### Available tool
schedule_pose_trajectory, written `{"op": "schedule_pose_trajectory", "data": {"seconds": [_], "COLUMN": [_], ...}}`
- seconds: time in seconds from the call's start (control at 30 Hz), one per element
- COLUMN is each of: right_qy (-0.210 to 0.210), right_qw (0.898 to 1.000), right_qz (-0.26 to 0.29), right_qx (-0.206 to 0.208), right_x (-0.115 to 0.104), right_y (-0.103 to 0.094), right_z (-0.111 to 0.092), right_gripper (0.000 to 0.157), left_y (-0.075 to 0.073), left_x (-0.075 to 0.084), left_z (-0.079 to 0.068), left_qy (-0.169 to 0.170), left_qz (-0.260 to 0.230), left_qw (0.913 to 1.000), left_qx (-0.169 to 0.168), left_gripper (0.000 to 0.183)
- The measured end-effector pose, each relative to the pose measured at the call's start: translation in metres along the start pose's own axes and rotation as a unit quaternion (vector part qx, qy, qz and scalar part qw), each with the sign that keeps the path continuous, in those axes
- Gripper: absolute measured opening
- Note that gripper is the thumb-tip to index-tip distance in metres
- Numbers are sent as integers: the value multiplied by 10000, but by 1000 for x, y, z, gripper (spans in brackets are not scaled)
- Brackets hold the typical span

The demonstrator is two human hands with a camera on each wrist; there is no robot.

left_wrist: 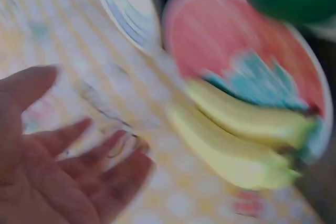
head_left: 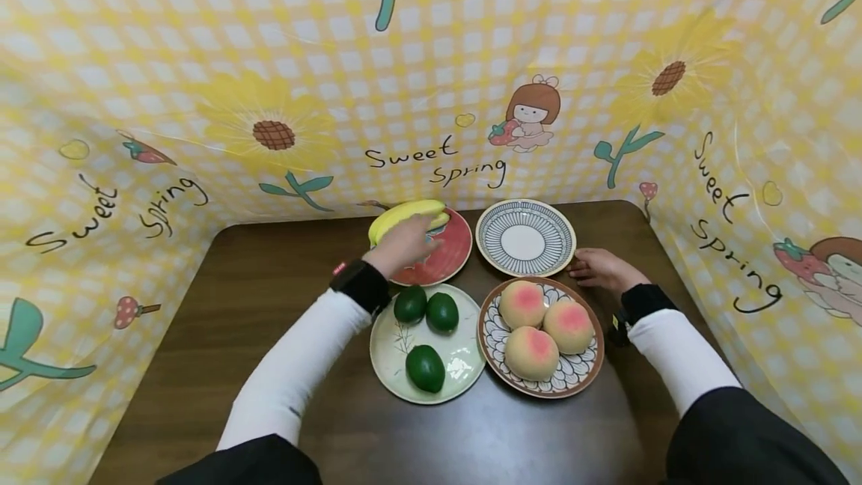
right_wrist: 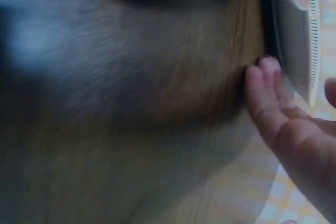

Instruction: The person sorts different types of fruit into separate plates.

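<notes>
My left hand (head_left: 404, 244) is over the red plate (head_left: 454, 257), beside two yellow bananas (head_left: 408, 212). In the left wrist view its fingers (left_wrist: 123, 174) are loosely spread, apart from the bananas (left_wrist: 247, 124), and hold nothing. At the right, my right hand (head_left: 606, 270) is by the rim of the blue-and-white plate (head_left: 522, 242). In the right wrist view its extended fingers (right_wrist: 262, 98) are low beside that plate's edge (right_wrist: 302, 59); whether they touch it I cannot tell.
Nearer me, a pale green plate (head_left: 393, 365) bears three dark green fruits (head_left: 426, 369), perhaps limes or avocados. A brown-rimmed plate (head_left: 584, 376) beside it holds three peaches (head_left: 532, 354). Yellow checked cloth (head_left: 431, 96) walls the brown table (head_left: 269, 283) at the back and sides.
</notes>
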State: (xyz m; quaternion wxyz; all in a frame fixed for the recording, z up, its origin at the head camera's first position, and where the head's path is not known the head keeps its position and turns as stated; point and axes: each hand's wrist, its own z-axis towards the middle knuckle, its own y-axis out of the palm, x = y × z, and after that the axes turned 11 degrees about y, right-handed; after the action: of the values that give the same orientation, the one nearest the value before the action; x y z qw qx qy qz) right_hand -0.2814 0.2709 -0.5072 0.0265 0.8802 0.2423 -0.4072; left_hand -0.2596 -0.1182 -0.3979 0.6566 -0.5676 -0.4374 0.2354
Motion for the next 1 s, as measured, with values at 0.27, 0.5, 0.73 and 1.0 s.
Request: {"op": "schedule_pose_trajectory", "data": {"seconds": [0.27, 0.5, 0.73, 1.0], "right_qy": [222, 217, 321, 181], "right_qw": [9992, 9987, 9980, 9985], "right_qz": [337, 453, 478, 390], "right_qx": [35, 130, 269, 337], "right_x": [-6, -5, 1, -8], "right_y": [9, 16, 14, 12], "right_z": [11, 10, 10, 17], "right_gripper": [46, 52, 51, 52], "left_y": [22, 50, 71, 53], "left_x": [-67, -90, -89, -27], "left_z": [26, 25, 28, 74], "left_qy": [-1555, -1739, -1297, -509], "left_qz": [127, 155, 395, -714], "left_qw": [9876, 9822, 9778, 9885], "left_qx": [163, 686, 1597, 1230], "left_gripper": [68, 66, 48, 58]}}
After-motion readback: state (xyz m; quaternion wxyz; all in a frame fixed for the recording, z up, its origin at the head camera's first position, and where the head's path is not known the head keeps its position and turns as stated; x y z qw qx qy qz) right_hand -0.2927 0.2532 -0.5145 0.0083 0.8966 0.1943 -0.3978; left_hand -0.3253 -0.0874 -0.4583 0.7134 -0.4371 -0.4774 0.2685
